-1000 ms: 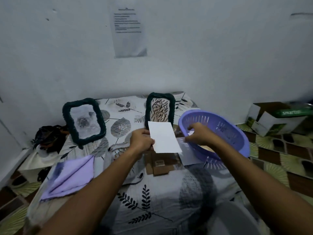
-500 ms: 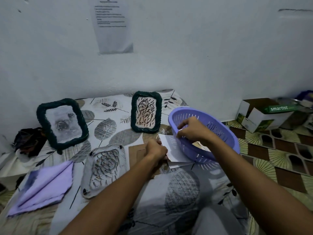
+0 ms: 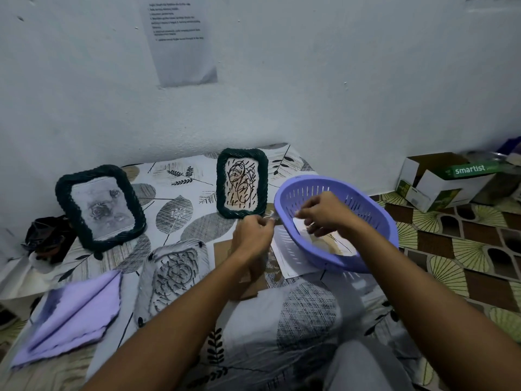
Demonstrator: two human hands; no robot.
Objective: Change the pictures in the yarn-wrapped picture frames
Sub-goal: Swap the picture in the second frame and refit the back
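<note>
Paper sheet (image 3: 284,246) now lies down, released; left hand (image 3: 253,235) curled, grip unclear; right hand (image 3: 324,213) reaches loosely, holding nothing, into purple basket (image 3: 380,218) for a picture.

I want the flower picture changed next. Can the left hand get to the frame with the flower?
Probably yes. The left hand is near the basket, and only bare patterned cloth lies between it and the flower frame.

Two dark green yarn-wrapped rectangular frames stand upright at the far side: the left frame (image 3: 100,206) shows a grey rose picture, the right frame (image 3: 242,183) a black scribble drawing. A white paper picture (image 3: 327,244) (brownish marks) lies inside the purple plastic basket (image 3: 375,218), right.
</note>
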